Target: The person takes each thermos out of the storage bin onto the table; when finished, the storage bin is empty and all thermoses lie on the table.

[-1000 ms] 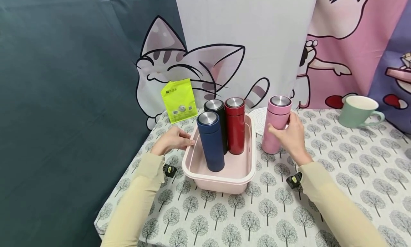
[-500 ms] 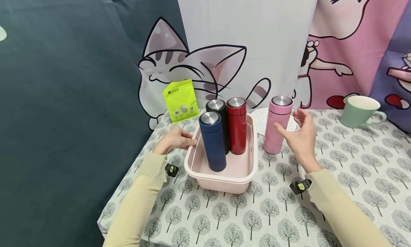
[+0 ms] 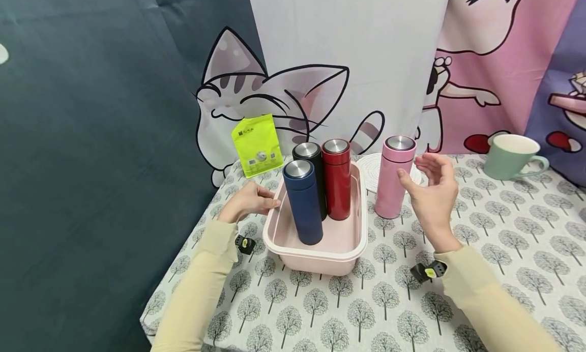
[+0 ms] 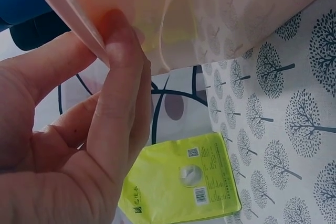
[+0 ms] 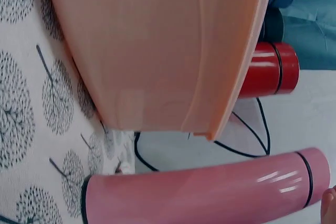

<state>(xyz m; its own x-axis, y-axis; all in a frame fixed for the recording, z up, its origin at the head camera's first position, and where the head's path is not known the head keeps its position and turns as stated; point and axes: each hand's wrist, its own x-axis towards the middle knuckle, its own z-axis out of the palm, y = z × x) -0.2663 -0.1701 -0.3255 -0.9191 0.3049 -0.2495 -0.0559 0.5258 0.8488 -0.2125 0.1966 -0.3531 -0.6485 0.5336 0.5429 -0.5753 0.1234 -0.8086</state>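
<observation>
A pale pink plastic bin [image 3: 316, 263] stands on the table, holding a blue thermos [image 3: 303, 204], a black thermos [image 3: 320, 164] and a red thermos [image 3: 338, 184], all upright. My left hand [image 3: 247, 202] pinches the bin's left rim between thumb and fingers, as the left wrist view confirms. To the right of the bin a pink thermos [image 3: 392, 184] stands upright on the cloth. Just right of it, my right hand [image 3: 435, 189] is spread with its fingers relaxed and holds nothing. Only a fingertip [image 5: 329, 205] of that hand shows in the right wrist view.
A lime-green pouch [image 3: 258, 146] leans at the back left. Behind the pink thermos lies a round white woven mat [image 3: 371, 169]. A green mug [image 3: 510, 158] sits at the back right. Tree-patterned cloth [image 3: 339, 316] covers the table, whose left edge drops off beside my left arm.
My right hand has let go of the pink thermos and drawn away to the right, its fingers spreading. The thermos stays standing. My left hand keeps its hold on the bin rim.
</observation>
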